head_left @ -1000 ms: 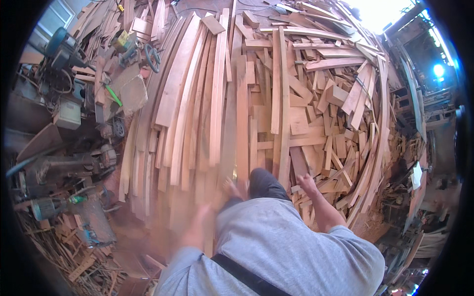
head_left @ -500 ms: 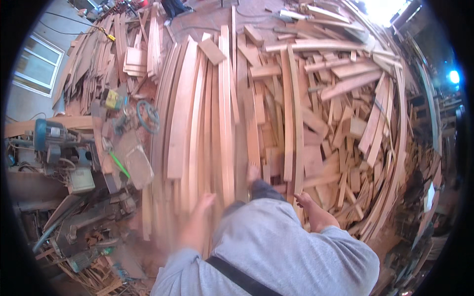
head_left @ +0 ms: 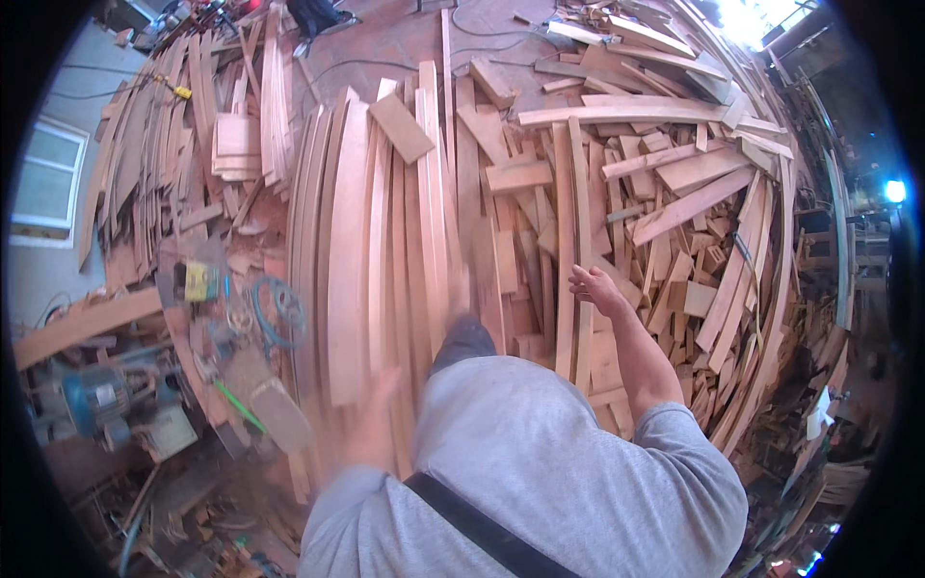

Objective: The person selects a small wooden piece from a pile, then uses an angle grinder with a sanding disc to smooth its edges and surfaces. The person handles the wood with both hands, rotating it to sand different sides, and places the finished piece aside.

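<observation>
My right hand (head_left: pixel 597 287) reaches out over a pair of long narrow planks (head_left: pixel 582 207), its fingers apart and nothing visible in them. Whether the fingertips touch the nearer plank edge, I cannot tell. My left hand (head_left: pixel 380 393) is smeared by motion above the near end of a row of long boards (head_left: pixel 349 260), and its fingers cannot be made out. A short block (head_left: pixel 402 128) lies across the far ends of those boards. Between the boards and the planks, my blurred foot (head_left: pixel 461 297) steps forward on the wood.
A heap of offcuts (head_left: pixel 665 260) spreads along the right. Machinery with a blue motor (head_left: pixel 92 397) stands at the left, near a blue handwheel (head_left: pixel 277 310). More boards (head_left: pixel 188 135) are stacked at the far left, and a cable (head_left: pixel 385 64) crosses the floor at the back.
My right hand has moved forward along the planks from their near end, its arm stretching out. My foot now shows farther left and forward. The left hand stays low and blurred.
</observation>
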Action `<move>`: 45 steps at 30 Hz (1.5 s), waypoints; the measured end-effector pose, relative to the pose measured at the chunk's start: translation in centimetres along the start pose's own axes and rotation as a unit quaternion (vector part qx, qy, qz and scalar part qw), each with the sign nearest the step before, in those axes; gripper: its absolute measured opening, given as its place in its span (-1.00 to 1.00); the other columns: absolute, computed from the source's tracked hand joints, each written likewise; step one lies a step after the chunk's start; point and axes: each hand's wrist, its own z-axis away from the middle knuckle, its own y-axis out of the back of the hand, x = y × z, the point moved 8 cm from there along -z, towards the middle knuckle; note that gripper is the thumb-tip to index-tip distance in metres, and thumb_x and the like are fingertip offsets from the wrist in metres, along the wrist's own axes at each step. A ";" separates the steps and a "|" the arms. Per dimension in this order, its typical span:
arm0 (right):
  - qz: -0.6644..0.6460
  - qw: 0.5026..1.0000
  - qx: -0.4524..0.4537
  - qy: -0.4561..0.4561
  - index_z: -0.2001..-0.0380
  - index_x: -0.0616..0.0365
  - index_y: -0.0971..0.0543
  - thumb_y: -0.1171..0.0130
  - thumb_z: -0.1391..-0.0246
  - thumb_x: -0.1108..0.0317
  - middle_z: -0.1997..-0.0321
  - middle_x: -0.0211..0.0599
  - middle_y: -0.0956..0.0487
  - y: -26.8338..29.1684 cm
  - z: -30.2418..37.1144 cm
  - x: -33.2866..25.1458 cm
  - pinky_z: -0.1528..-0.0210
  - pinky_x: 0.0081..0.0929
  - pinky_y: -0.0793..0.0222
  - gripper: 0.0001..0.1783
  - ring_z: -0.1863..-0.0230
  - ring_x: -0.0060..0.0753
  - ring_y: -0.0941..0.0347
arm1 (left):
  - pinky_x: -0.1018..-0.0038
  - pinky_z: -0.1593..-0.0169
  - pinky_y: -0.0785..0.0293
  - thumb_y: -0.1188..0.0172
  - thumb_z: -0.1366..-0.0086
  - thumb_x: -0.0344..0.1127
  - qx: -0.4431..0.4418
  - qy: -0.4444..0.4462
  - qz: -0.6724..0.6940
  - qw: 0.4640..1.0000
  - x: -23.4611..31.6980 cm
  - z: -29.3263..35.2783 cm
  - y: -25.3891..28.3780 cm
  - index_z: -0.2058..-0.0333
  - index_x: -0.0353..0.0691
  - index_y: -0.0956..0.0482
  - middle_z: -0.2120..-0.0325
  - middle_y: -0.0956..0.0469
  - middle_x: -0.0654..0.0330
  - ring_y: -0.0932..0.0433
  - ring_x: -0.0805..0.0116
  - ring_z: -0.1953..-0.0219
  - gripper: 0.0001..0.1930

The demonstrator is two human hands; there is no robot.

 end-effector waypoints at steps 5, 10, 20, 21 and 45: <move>0.063 0.995 0.070 0.040 0.05 0.25 -0.47 -0.20 -0.25 0.00 0.01 -0.16 -0.61 4.1 -8.3 -10.6 0.09 -0.37 -0.48 -0.51 0.12 -0.32 -0.58 | 0.20 0.16 -0.57 -0.24 -0.33 0.08 -0.046 0.132 0.020 0.990 9.4 -5.2 1.6 -0.04 -0.26 -0.54 0.14 -0.61 0.02 -0.62 0.08 0.14 -0.47; 0.034 0.987 0.142 0.063 0.12 0.24 -0.47 -0.19 -0.24 0.01 0.06 -0.16 -0.62 5.6 -15.8 -14.1 0.15 -0.33 -0.48 -0.54 0.17 -0.31 -0.58 | 0.45 0.35 -0.53 -0.30 -0.28 0.06 0.011 -0.014 -0.037 0.999 28.3 -14.4 7.6 0.11 -0.27 -0.64 0.33 -0.64 0.21 -0.60 0.45 0.34 -0.53; 0.118 0.975 0.032 -0.186 0.39 0.05 -0.52 -0.25 -0.23 -0.04 0.50 -0.45 -0.48 2.9 -36.6 -5.7 0.51 -0.44 -0.29 -0.62 0.54 -0.52 -0.36 | 0.45 -0.07 -0.50 -0.22 -0.37 -0.10 0.036 -0.337 -0.109 0.934 76.7 -16.6 9.1 -0.04 -0.34 -0.59 0.16 -0.66 0.15 -0.63 0.41 0.08 -0.56; 0.131 0.974 0.030 -0.180 0.35 0.05 -0.51 -0.24 -0.24 -0.04 0.48 -0.44 -0.49 2.4 -40.9 -9.1 0.50 -0.44 -0.30 -0.63 0.52 -0.51 -0.37 | 0.46 -0.06 -0.50 -0.22 -0.38 -0.11 0.041 -0.323 -0.073 0.943 80.4 -19.4 8.3 -0.03 -0.34 -0.59 0.17 -0.67 0.15 -0.63 0.41 0.09 -0.58; -0.040 0.991 -0.059 0.116 -0.01 0.01 -0.51 -0.19 -0.27 0.12 0.17 -0.34 -0.59 -13.7 -95.3 -96.4 0.10 -0.30 -0.47 -0.67 0.17 -0.38 -0.52 | 0.32 0.23 -0.56 -0.18 -0.36 -0.06 0.050 0.033 0.002 0.998 102.0 -60.1 20.7 0.04 -0.25 -0.60 0.27 -0.66 0.19 -0.61 0.29 0.30 -0.62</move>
